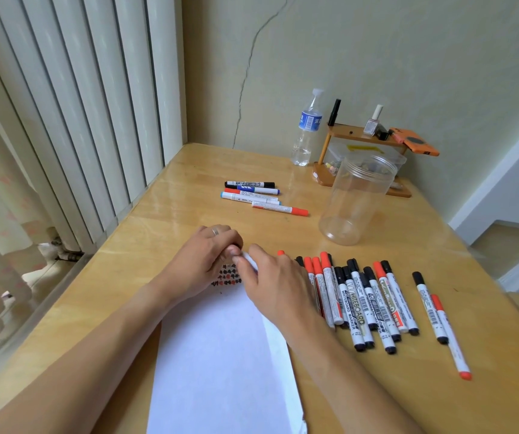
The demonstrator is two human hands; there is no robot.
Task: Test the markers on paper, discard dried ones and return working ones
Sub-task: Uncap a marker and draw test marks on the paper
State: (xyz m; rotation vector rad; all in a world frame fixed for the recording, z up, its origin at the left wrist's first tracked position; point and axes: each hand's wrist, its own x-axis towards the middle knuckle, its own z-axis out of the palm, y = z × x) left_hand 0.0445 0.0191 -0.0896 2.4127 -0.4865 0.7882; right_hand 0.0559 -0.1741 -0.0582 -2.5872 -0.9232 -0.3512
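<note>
A white sheet of paper (220, 355) lies on the wooden table, with red and black test marks (227, 275) at its far end. Above those marks both hands hold one white marker (249, 259). My left hand (208, 255) grips its dark cap end and my right hand (270, 286) pinches the barrel. A row of several red- and black-capped markers (358, 302) lies right of the paper. Several more markers (258, 195) lie in a small group farther back. An empty clear plastic jar (355, 198) stands upright behind the row.
A water bottle (306, 130) and a small wooden shelf (361, 136) with little items stand against the back wall. A radiator (79, 120) runs along the table's left edge (120, 220). Two markers (440, 321) lie apart at the right.
</note>
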